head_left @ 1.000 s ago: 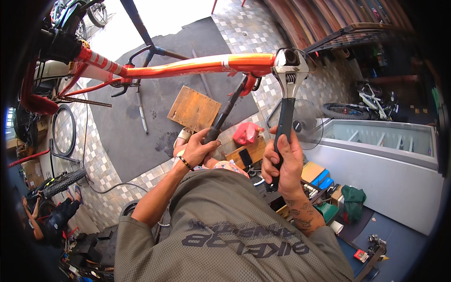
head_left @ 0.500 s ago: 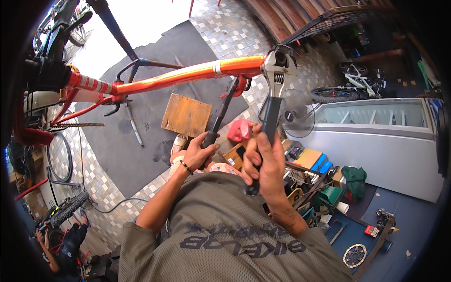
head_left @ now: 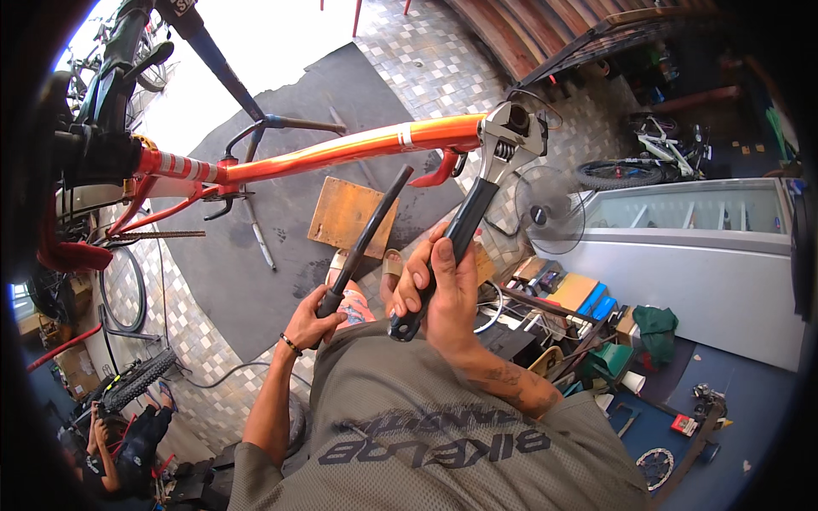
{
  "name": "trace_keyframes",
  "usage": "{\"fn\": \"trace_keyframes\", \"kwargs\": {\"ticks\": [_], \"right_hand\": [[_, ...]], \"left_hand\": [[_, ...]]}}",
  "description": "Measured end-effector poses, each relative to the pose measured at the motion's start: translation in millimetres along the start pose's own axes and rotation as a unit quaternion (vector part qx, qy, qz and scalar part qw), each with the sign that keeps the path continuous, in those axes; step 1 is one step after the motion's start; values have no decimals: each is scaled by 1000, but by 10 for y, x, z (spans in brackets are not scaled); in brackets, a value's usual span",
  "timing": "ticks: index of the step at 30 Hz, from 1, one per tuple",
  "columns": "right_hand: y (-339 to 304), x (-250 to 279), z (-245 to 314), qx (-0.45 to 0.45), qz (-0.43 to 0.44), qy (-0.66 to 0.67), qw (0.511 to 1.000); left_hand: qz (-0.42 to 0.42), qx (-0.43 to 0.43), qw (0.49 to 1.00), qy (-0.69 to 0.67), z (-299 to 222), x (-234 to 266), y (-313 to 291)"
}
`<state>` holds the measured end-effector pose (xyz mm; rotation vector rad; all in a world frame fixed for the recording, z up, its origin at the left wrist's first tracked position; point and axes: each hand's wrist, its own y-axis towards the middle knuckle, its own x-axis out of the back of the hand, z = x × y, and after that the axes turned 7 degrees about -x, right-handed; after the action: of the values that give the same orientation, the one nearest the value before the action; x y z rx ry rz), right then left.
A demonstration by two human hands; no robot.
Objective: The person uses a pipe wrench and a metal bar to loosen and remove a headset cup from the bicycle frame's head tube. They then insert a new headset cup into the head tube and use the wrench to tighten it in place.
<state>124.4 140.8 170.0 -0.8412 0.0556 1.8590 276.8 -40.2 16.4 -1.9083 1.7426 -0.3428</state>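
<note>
My right hand (head_left: 450, 294) is wrapped round the black handle of a large adjustable wrench (head_left: 474, 211). The silver jaws sit at the front end of an orange bicycle frame (head_left: 341, 153), around a dark round part there. The wrench handle slants down toward my body. In my left hand (head_left: 312, 322) is a dark metal rod with a black grip (head_left: 366, 237), pointing up and away. Its tip is just below the frame tube, near a red curved piece (head_left: 436, 170), and looks apart from it.
A wooden board (head_left: 351, 213) lies on a dark mat (head_left: 294, 111) beyond my feet. To the right are a spinning fan (head_left: 550, 209), a glass-topped chest freezer (head_left: 673, 281) and a crowded tool cart (head_left: 554, 328). At lower left, another person (head_left: 119, 451) is beside a bicycle wheel.
The wrench handle has swung toward my left, with my right hand on it. My left hand has drawn the rod down and left, its tip away from the frame's front end.
</note>
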Motion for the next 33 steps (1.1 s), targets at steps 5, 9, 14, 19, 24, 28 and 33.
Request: {"fn": "trace_keyframes", "kwargs": {"ticks": [5,9,14,19,24,28,33], "right_hand": [[-183,424,550,-91,30,-70,993],[-244,699,879,-143,64,-112,981],[-144,563,325,-75,52,-37,995],[-112,557,198,-24,70,-56,996],[-342,918,669,-72,74,-143,984],[-256,989,529,54,109,-299,946],[-44,960,848,146,217,-509,820]], "left_hand": [[9,28,997,75,100,115,-141],[14,17,997,67,113,188,-218],[4,9,999,38,-138,-39,-280],[32,-179,964,-193,-612,-601,-363],[63,-267,933,-233,-1105,-867,-270],[34,-291,934,-202,-1363,-1288,-128],[-3,-255,942,-218,-1474,-1565,-163]]}}
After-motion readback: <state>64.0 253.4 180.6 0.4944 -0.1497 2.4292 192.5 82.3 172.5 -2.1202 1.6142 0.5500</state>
